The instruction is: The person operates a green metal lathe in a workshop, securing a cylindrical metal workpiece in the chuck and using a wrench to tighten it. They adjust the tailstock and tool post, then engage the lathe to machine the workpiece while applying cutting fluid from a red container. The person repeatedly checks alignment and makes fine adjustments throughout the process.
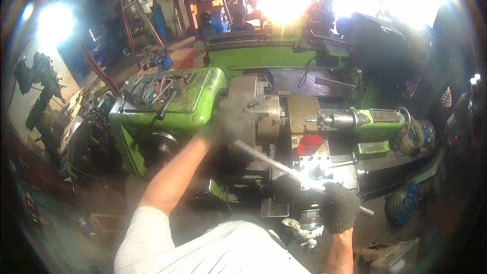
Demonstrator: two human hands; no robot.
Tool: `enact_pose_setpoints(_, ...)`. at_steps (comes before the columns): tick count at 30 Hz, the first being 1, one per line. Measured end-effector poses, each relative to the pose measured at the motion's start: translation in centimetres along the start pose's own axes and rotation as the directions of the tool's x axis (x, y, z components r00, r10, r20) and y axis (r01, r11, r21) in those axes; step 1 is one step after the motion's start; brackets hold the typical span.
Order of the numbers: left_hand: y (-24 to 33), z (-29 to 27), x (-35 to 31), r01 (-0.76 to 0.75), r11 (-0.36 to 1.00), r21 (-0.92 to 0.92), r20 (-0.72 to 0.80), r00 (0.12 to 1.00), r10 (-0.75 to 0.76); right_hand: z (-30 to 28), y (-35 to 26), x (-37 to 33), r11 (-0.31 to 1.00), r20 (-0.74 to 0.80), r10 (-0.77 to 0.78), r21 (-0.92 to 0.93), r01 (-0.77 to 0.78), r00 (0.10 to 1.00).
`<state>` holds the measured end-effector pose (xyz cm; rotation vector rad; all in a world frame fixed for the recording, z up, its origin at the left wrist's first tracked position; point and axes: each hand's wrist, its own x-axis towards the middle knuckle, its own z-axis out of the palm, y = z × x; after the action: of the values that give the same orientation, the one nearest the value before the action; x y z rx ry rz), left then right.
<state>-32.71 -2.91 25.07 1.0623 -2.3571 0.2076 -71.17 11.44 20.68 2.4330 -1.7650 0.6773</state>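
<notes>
The dark-gloved right hand (pixel 341 207) clasps a long grey metal rod (pixel 274 163), slanting up-left toward the dark-gloved left hand (pixel 231 120). That hand's blurred; I cannot tell its grip.

- A machine workshop, plainly enough: a green lathe (pixel 202 114) takes up the middle of it.
- On that lathe I can see a heavy chuck (pixel 242 90) and, facing it, a tailstock (pixel 383 116) with a drill bit (pixel 311 120).
- Loose hand tools (pixel 157 91) lie heaped on its left end.
- Behind stands a second green machine (pixel 276 59).
- Around us it's dim and cluttered, with glaring light (pixel 55 23) breaking in.
</notes>
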Motion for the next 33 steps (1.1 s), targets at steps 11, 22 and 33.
enact_pose_setpoints(11, -0.3, 8.8, 1.6, 0.355, 0.807, 0.471, 0.010, 0.913, -0.407, 0.8, 0.9, 7.2, 0.929, -0.263, 0.258, 0.333, -0.164, 0.930)
enact_pose_setpoints(22, -1.2, 10.1, 0.9, 0.428, 0.881, 0.200, -0.301, 0.883, -0.361, 7.0, -3.7, 20.2, 0.986, 0.039, 0.138, 0.092, -0.141, 0.990)
enact_pose_setpoints(33, -9.2, 8.9, 11.1, 0.067, 0.899, 0.432, 0.272, 0.941, -0.201, 5.5, -5.3, 18.2, 0.986, 0.128, 0.109, 0.108, -0.123, 0.986)
